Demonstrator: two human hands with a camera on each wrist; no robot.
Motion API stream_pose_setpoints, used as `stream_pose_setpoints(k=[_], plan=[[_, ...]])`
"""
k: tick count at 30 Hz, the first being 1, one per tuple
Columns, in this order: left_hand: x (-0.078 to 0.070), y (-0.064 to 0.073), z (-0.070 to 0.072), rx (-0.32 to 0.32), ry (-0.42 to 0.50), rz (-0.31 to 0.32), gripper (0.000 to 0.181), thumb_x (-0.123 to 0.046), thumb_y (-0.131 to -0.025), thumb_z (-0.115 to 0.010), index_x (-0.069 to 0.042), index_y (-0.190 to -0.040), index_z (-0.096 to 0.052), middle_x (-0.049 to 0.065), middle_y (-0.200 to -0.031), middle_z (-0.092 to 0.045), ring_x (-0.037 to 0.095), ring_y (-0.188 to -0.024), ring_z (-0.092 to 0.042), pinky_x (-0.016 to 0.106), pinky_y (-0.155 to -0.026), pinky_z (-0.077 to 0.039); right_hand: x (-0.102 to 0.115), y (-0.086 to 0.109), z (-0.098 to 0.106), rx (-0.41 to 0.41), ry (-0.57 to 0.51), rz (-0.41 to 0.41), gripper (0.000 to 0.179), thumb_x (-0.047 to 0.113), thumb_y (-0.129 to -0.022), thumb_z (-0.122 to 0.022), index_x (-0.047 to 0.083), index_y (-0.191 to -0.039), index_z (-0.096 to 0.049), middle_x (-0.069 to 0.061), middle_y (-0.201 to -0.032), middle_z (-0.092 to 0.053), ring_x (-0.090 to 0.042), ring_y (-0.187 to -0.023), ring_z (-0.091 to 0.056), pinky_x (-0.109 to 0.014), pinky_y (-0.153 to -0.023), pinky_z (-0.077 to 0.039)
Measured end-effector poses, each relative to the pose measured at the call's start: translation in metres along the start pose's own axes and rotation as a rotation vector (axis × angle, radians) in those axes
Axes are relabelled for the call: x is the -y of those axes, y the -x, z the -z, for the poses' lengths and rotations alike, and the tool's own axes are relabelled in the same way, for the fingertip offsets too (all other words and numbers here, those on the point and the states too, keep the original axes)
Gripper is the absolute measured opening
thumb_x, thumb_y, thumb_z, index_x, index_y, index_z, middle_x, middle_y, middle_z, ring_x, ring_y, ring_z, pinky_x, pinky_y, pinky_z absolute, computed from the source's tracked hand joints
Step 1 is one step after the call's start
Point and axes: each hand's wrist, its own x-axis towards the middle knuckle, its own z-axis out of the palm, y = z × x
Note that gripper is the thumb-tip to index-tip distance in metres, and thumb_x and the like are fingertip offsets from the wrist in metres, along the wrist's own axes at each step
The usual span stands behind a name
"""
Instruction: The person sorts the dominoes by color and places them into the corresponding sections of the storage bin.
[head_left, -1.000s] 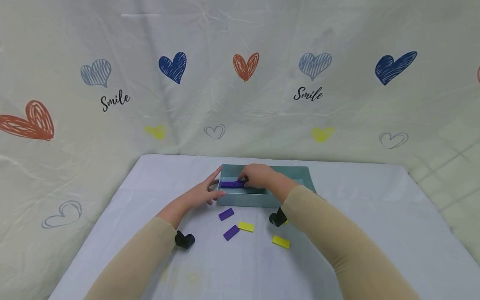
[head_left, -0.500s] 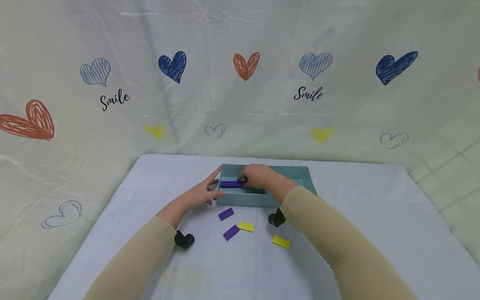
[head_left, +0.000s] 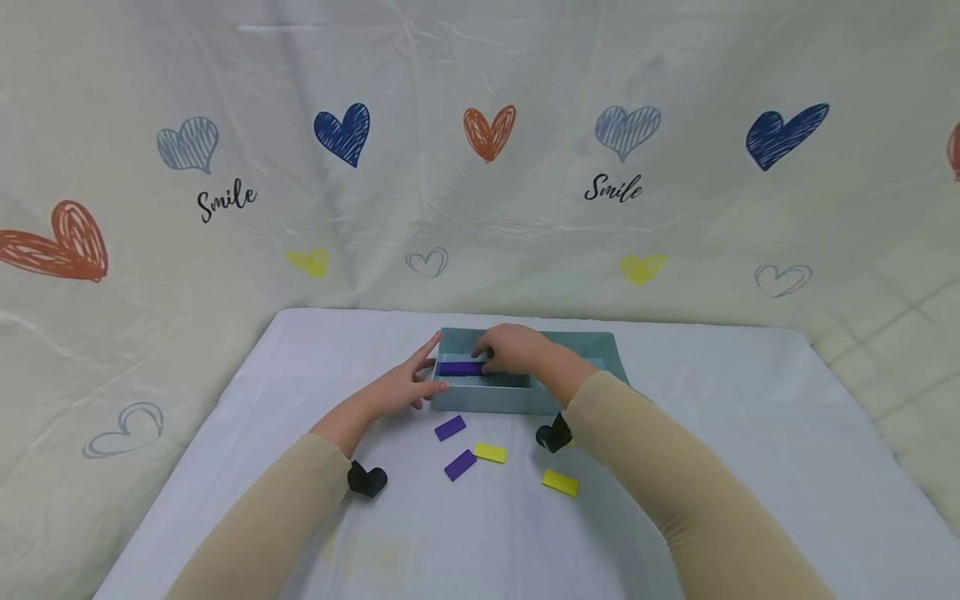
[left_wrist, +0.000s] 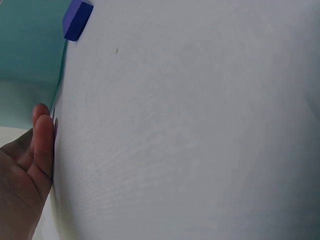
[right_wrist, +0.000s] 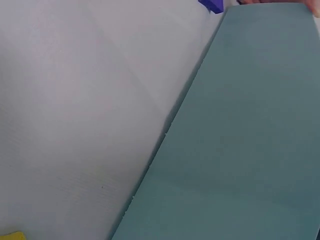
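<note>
A blue-green box point(head_left: 487, 401) stands toward the back of the table. In it a row of purple blocks point(head_left: 459, 368) lies end to end along the inside, from the left wall. My right hand point(head_left: 512, 348) reaches into the box at the right end of this row, fingers bent; the hand itself hides whether they still pinch a block. My left hand point(head_left: 397, 390) braces the box's left end, its index finger extended along the back corner and the thumb at the front corner. The left wrist view shows its fingers point(left_wrist: 43, 142) against the box wall.
In front of the box lie two loose purple blocks, one nearer point(head_left: 461, 465) and one farther point(head_left: 450, 428). Close by are yellow blocks, one left point(head_left: 490, 453) and one right point(head_left: 560, 483); another yellow bit shows behind the right wrist camera point(head_left: 553, 434).
The small gap between the purple blocks in the box has closed. My right index finger has since lifted slightly from them. The left hand has stayed in place.
</note>
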Motion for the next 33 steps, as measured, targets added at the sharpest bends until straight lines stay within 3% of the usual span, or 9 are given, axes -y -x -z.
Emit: stream_pose_setpoints(k=[12, 22, 28, 33], plan=[[-0.002, 0.000, 0.000, 0.008, -0.002, -0.009, 0.087, -0.039, -0.097, -0.062, -0.051, -0.155, 0.002, 0.017, -0.161, -0.023, 0.029, -0.105, -0.061, 0.037, -0.081, -0.052, 0.007, 0.021, 0.009, -0.046, -0.043, 0.054, 0.034, 0.029, -0.094, -0.070, 0.023, -0.128, -0.069, 0.005, -0.108, -0.065, -0.014, -0.096, -0.056, -0.035, -0.090, -0.049], [-0.001, 0.000, -0.001, 0.009, 0.000, -0.013, 0.088, -0.038, -0.097, -0.062, -0.050, -0.155, 0.003, 0.019, -0.161, -0.022, 0.028, -0.105, -0.062, 0.037, -0.081, -0.053, 0.008, 0.048, 0.019, -0.140, -0.181, 0.107, 0.032, 0.030, -0.094, -0.070, 0.023, -0.125, -0.071, 0.008, -0.104, -0.064, -0.014, -0.087, -0.056, -0.029, -0.074, -0.050], [-0.001, 0.000, -0.001, 0.001, -0.009, -0.010, 0.088, -0.041, -0.096, -0.063, -0.051, -0.155, 0.003, 0.019, -0.161, -0.022, 0.027, -0.106, -0.062, 0.039, -0.083, -0.052, 0.003, 0.067, 0.016, -0.165, -0.278, 0.188, 0.031, 0.029, -0.092, -0.072, 0.022, -0.122, -0.072, 0.010, -0.101, -0.065, -0.013, -0.077, -0.055, -0.028, -0.063, -0.049], [-0.002, 0.002, -0.001, -0.006, -0.014, -0.002, 0.088, -0.042, -0.096, -0.063, -0.051, -0.155, 0.002, 0.018, -0.162, -0.022, 0.029, -0.108, -0.061, 0.039, -0.083, -0.052, 0.005, 0.082, 0.010, -0.155, -0.283, 0.279, 0.029, 0.026, -0.091, -0.074, 0.020, -0.119, -0.074, 0.010, -0.098, -0.065, -0.010, -0.075, -0.054, -0.025, -0.063, -0.048]])
